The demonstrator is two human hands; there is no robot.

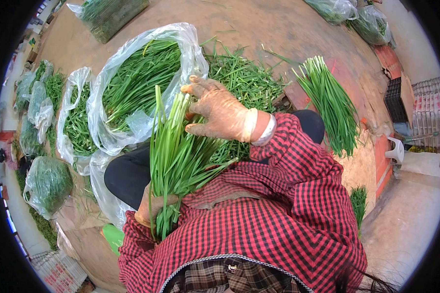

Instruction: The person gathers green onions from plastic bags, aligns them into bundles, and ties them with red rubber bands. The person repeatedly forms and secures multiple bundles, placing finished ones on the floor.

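Note:
A loose bunch of garlic chives (179,146) stands in front of my chest, pale cut ends up and leaves fanned out. My left hand (161,205), in a worn tan glove, grips the leaves low down near my sleeve and is partly hidden by them. At the pale ends is my right hand (220,106), gloved too, fingers spread; its fingertips are close to or touching the stems. Just beyond sits an open clear plastic bag (95,106) holding more chives (143,80). Loose trimmed leaves (245,80) are heaped beside that bag.
A neat bunch of chives (330,106) lies at the right on a reddish board (297,91). Filled plastic bags (47,183) stand at the left, with another large bag (112,18) at the far side. A black crate (396,99) and white stool (394,150) are at the right.

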